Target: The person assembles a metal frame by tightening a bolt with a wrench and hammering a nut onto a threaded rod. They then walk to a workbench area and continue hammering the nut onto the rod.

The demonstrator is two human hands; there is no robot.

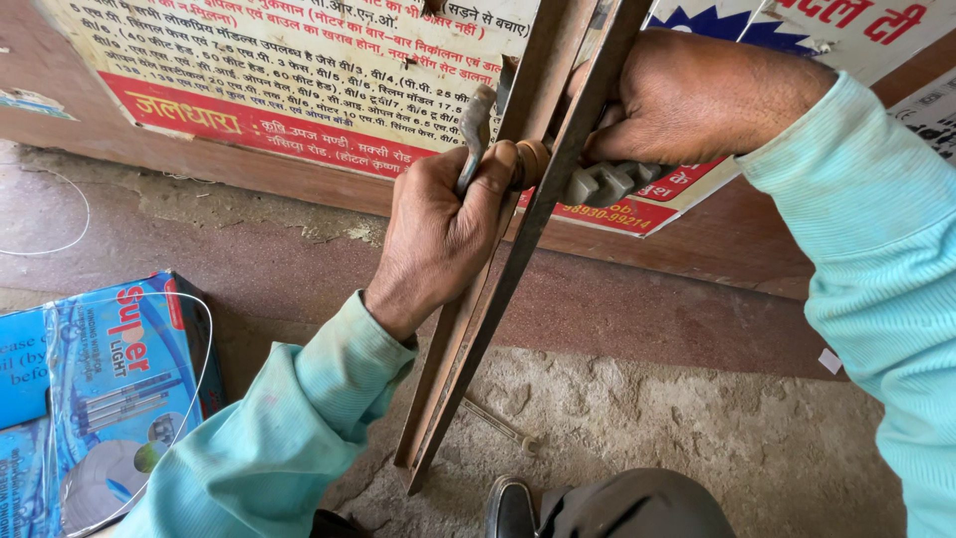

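From the head camera: a rusty angle-iron bar leans from six o'clock up to twelve against the wall. The left hand is clenched around a spanner at the bar's middle. At two o'clock the right hand grips the bar, fingers curled behind it. A blue box lies at eight o'clock on the floor.

sleeves: mint-green, ribbed, long | trousers: grey | shoe: black
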